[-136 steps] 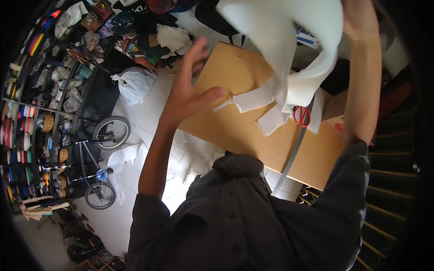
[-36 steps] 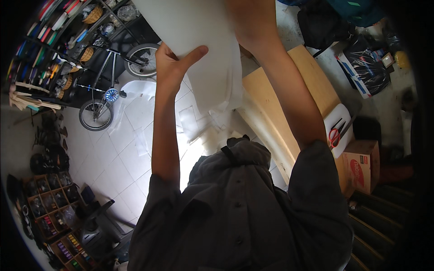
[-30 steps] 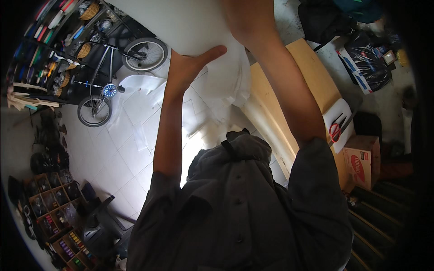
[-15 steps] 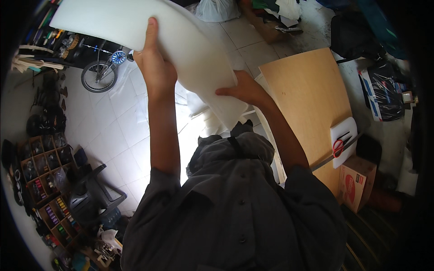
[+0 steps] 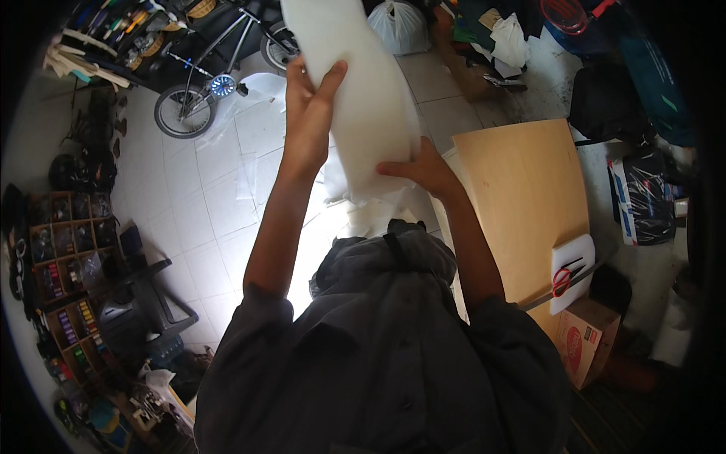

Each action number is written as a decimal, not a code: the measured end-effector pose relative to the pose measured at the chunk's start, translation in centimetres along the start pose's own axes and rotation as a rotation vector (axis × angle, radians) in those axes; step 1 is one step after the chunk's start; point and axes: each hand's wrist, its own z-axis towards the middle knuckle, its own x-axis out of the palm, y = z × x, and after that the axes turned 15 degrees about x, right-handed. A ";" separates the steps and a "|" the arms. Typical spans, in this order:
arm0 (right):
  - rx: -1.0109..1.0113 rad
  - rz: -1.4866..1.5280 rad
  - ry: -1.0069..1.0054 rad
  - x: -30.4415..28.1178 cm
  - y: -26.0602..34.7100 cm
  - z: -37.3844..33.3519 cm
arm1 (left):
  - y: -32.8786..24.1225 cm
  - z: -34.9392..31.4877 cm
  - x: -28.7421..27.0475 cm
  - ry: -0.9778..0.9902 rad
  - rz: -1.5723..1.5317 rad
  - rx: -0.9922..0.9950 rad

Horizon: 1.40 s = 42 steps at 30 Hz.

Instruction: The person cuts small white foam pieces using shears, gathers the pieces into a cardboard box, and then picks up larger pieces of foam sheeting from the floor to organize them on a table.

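Observation:
I hold a large white foam sheet (image 5: 355, 91) out in front of me, above the tiled floor. My left hand (image 5: 308, 113) grips its left edge high up, fingers wrapped over the front. My right hand (image 5: 420, 168) holds its lower right corner. The sheet runs up past the top of the view. To the right stands a light wooden table (image 5: 522, 204). Red-handled scissors (image 5: 563, 280) lie on a small white foam piece (image 5: 578, 253) at the table's near end.
White foam scraps (image 5: 257, 170) lie on the floor below the sheet. A bicycle (image 5: 212, 76) stands at the upper left, shelves (image 5: 72, 287) of small items at the left, a cardboard box (image 5: 578, 348) at the lower right, bags and clutter at the upper right.
The sheet has turned from lying wide across the upper left to standing nearly upright. My left hand has moved up and right along its edge; the view has swung toward the table.

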 end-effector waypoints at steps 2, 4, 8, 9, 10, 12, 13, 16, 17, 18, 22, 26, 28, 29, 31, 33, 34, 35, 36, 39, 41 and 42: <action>-0.025 0.218 0.029 -2.0 -3.0 -0.4 | -0.4 -0.2 -0.2 0.008 0.115 0.194; -0.142 0.380 0.128 -3.5 -5.6 -1.8 | 0.7 0.5 -2.8 0.306 0.520 0.693; -0.120 0.492 0.409 -6.5 -11.0 -3.9 | 0.6 -2.6 -1.7 1.073 0.654 0.480; -0.136 0.490 0.451 -7.0 -11.8 -4.2 | 1.4 -3.7 -1.5 1.206 0.618 0.399; -0.153 0.489 0.487 -7.2 -12.4 -4.5 | 2.5 -4.7 -1.1 1.250 0.575 0.354; -0.226 0.487 0.472 -7.3 -12.5 -5.1 | 4.6 -6.8 -0.7 1.345 0.483 0.272; -0.265 0.500 0.451 -7.3 -12.6 -5.5 | 4.7 -7.6 -0.3 1.292 0.361 0.196; -0.328 0.565 0.352 -7.2 -12.6 -6.4 | 5.9 -8.9 0.5 1.098 0.162 0.160; -0.327 0.576 0.319 -7.6 -12.7 -6.5 | 6.9 -8.7 0.2 1.012 0.195 0.276; -0.327 0.587 0.287 -8.0 -12.9 -6.7 | 7.8 -8.6 0.0 0.922 0.224 0.390; -0.346 0.613 0.132 -7.2 -11.0 -7.9 | 5.4 -6.7 1.4 0.812 0.435 0.575; -0.427 0.855 0.114 -8.9 -10.9 -8.0 | 8.1 -12.5 1.1 0.998 0.346 0.082; -0.428 0.977 -0.084 -9.5 -10.2 -8.6 | 6.7 -13.3 4.0 1.020 0.181 -0.006; -0.445 0.983 -0.180 -9.5 -9.1 -9.0 | 7.0 -13.7 5.4 0.995 0.259 -0.114; -0.406 1.045 -0.275 -10.8 -8.9 -9.6 | 7.9 -14.3 8.2 0.940 0.420 -0.320; -0.412 1.111 -0.350 -12.3 -8.9 -10.4 | 9.4 -13.5 10.6 0.884 0.406 -0.389; -0.471 1.034 -0.376 -13.7 -9.4 -11.0 | 10.1 -12.9 11.7 0.854 0.405 -0.422; -0.529 0.960 -0.403 -15.1 -10.0 -11.4 | 10.6 -12.3 12.7 0.744 0.419 -0.423; -0.583 0.883 -0.432 -16.3 -10.8 -11.9 | 11.1 -11.3 13.7 0.651 0.373 -0.490; -0.428 0.620 -0.783 -17.0 -13.4 -12.5 | 12.3 -9.2 17.4 0.461 0.101 -0.468; -0.320 0.423 -0.748 -16.1 -14.4 -12.8 | 12.8 -8.8 20.8 0.512 0.038 -0.460; -0.258 0.430 -0.715 -15.9 -14.5 -13.3 | 13.3 -8.8 22.3 0.548 0.035 -0.476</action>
